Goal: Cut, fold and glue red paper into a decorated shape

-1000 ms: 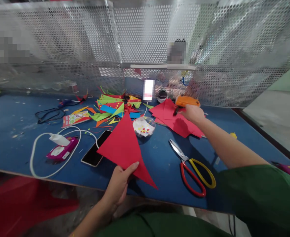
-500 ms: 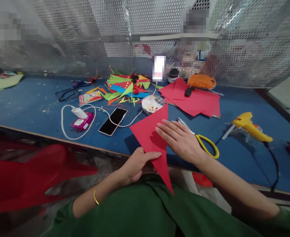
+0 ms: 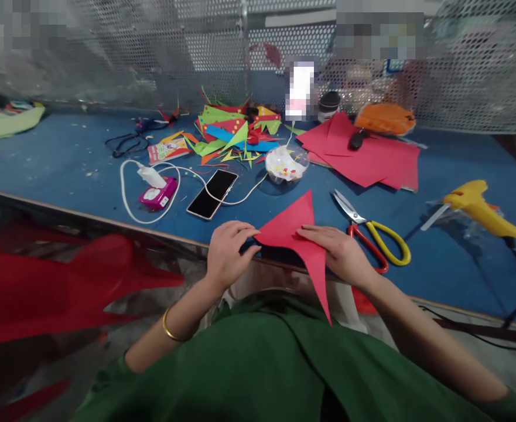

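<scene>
A piece of red paper [image 3: 300, 234] with a curved cut edge and a long pointed tail lies at the table's front edge, its tail hanging over towards my body. My right hand [image 3: 343, 252] grips its right side, fingers together on top and thumb hidden. At the paper's left corner is my left hand [image 3: 229, 252], thumb and fingers apart, fingertips at or touching the corner. Scissors [image 3: 356, 218] with one red and one yellow handle lie partly spread just right of my right hand.
Beyond the paper stand a clear bowl [image 3: 286, 170] with white lining and a lit phone [image 3: 300, 94]. A dark phone [image 3: 214, 193], purple power adapter [image 3: 159, 193] and white cable lie left. Coloured scraps [image 3: 231, 129], red sheets [image 3: 372, 158] and a yellow glue gun [image 3: 481, 205] surround them.
My left hand has let go of the paper's lower part and moved to its left corner. My right hand has gone from lying flat to gripping the right side. The camera view has shifted.
</scene>
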`<move>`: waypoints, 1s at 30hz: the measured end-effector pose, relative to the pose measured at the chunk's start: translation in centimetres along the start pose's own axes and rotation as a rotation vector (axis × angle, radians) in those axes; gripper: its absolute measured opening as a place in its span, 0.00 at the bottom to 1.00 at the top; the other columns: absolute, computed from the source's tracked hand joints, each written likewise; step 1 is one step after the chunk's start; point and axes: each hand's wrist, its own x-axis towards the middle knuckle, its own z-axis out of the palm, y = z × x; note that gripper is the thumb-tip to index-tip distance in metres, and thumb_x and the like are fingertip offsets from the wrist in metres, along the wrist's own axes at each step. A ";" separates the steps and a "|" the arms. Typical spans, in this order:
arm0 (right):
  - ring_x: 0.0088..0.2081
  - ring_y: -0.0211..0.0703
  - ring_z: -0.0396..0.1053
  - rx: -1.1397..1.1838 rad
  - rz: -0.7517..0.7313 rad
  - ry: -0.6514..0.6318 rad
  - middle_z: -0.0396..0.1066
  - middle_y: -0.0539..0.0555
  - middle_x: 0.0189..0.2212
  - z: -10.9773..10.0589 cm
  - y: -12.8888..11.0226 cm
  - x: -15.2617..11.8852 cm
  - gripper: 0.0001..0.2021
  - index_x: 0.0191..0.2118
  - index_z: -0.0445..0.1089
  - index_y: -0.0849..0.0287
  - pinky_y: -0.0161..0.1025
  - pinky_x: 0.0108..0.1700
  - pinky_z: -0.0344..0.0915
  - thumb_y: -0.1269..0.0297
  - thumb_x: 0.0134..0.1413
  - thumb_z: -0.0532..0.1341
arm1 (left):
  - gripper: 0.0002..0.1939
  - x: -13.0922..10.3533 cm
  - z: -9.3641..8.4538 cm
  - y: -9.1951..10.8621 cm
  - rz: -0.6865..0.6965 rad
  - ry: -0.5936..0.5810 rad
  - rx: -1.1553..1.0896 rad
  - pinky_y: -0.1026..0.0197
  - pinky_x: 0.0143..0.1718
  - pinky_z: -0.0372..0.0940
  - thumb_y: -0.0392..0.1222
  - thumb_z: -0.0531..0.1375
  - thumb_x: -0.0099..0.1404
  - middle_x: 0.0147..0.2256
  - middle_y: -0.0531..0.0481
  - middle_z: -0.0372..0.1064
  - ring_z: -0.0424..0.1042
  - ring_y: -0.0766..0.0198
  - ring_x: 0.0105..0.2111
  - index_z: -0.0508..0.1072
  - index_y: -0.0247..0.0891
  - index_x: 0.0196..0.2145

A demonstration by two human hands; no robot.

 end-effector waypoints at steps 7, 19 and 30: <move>0.38 0.46 0.78 0.045 0.425 0.077 0.81 0.52 0.38 -0.2 -1.4 0.8 0.12 0.43 0.78 0.54 0.39 0.39 0.72 0.63 0.60 0.57 | 0.03 2.0 1.3 -1.9 0.000 -0.109 -0.074 0.53 0.48 0.63 0.40 0.67 0.63 0.35 0.50 0.81 0.77 0.58 0.40 0.81 0.43 0.30; 0.26 0.39 0.67 -0.049 0.667 0.233 0.72 0.47 0.25 0.8 -1.9 1.1 0.12 0.37 0.73 0.55 0.36 0.29 0.60 0.52 0.59 0.62 | 0.05 2.3 0.6 -2.0 -0.064 -0.084 -0.092 0.53 0.46 0.65 0.38 0.67 0.62 0.34 0.51 0.79 0.76 0.59 0.39 0.79 0.41 0.28; 0.41 0.51 0.77 -0.236 0.632 0.197 0.78 0.53 0.36 0.8 -2.1 1.3 0.11 0.34 0.67 0.51 0.46 0.37 0.70 0.51 0.60 0.62 | 0.05 2.2 0.6 -1.8 -0.119 -0.104 -0.061 0.51 0.49 0.64 0.37 0.65 0.64 0.35 0.51 0.78 0.75 0.59 0.41 0.77 0.40 0.29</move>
